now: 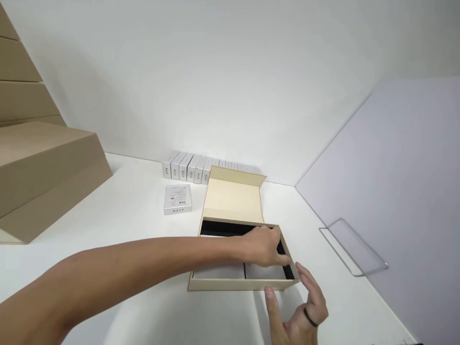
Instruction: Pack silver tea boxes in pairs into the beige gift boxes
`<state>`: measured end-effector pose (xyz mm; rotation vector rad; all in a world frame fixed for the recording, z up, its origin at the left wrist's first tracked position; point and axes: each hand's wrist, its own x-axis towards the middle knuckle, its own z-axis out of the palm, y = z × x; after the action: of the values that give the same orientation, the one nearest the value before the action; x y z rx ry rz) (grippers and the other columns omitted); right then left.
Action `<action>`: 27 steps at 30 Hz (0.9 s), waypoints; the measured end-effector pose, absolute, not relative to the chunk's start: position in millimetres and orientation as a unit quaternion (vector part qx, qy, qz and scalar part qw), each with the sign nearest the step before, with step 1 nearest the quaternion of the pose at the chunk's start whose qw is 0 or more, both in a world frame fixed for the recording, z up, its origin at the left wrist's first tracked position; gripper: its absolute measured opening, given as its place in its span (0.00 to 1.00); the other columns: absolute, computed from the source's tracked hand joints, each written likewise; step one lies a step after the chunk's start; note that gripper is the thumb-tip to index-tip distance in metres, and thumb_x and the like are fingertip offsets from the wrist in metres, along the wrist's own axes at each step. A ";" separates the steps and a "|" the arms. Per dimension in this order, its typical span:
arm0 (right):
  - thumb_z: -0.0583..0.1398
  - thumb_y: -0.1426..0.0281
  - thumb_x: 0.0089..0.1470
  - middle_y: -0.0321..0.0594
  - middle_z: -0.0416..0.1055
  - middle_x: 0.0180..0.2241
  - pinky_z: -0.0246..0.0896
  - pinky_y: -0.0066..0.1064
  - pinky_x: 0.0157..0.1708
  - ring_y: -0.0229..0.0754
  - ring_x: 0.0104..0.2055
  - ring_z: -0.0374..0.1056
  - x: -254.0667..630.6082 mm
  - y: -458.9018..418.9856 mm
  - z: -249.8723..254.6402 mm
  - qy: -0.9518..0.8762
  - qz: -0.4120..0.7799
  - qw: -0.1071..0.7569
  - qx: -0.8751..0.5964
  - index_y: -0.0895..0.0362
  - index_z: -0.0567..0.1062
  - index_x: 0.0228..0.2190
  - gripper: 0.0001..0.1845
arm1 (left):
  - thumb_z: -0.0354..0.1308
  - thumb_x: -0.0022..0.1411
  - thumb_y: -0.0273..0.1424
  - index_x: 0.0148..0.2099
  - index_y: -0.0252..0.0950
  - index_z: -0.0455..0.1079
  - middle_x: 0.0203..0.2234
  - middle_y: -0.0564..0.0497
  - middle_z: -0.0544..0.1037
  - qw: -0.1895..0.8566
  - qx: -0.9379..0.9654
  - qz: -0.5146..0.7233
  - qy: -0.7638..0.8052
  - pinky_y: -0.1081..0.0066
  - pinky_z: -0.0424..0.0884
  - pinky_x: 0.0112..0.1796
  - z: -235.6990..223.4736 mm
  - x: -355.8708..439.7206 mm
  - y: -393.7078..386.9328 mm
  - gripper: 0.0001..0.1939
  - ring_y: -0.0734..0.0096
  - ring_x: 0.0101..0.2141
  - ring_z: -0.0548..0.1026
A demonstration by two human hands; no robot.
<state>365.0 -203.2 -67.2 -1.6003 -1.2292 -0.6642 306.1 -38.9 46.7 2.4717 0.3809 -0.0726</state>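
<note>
An open beige gift box [230, 285] with a black lining sits on the white table, its lid [233, 199] standing up at the back. My left hand [266, 247] reaches across into it, fingers curled down over a small white box [264, 272] in the right half. Another small white box [219, 271] lies in the left half. My right hand [298, 311], with a dark ring on one finger, hovers by the gift box's front right corner. Its fingers are spread and it holds nothing.
A lone small white box [177, 199] lies flat behind the gift box to the left. A row of several more [187, 167] stands along the back wall. Stacked large beige boxes [43, 167] fill the left side. A clear plastic tray [354, 247] juts from the right partition.
</note>
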 end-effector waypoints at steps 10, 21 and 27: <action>0.52 0.58 0.67 0.50 0.65 0.61 0.48 0.57 0.62 0.54 0.62 0.61 367.4 -207.0 -30.9 -0.547 -0.253 0.327 -0.728 0.54 0.68 0.54 0.19 | 0.57 0.59 0.53 0.43 0.40 0.69 0.42 0.45 0.79 0.284 0.921 0.083 0.254 0.64 0.69 0.36 84.6 227.5 -5.0 0.22 0.54 0.43 0.76; 0.52 0.48 0.65 0.34 0.75 0.43 0.71 0.40 0.46 0.42 0.49 0.69 389.1 -135.4 69.8 -0.811 0.108 -0.003 -0.575 0.43 0.81 0.39 0.22 | 0.61 0.53 0.56 0.55 0.42 0.60 0.54 0.41 0.70 0.186 0.874 0.218 0.393 0.53 0.70 0.48 53.9 156.6 26.8 0.34 0.45 0.51 0.71; 0.52 0.46 0.64 0.40 0.74 0.50 0.69 0.46 0.51 0.49 0.59 0.65 384.8 -139.3 65.0 -0.796 0.105 0.013 -0.596 0.48 0.81 0.40 0.25 | 0.63 0.43 0.58 0.59 0.35 0.54 0.58 0.30 0.62 0.138 0.789 0.187 0.568 0.47 0.68 0.49 0.1 149.7 92.4 0.49 0.35 0.55 0.67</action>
<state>384.8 -139.3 65.0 -1.8565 -2.4810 0.3266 149.7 92.4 0.1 2.2832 1.6431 0.5416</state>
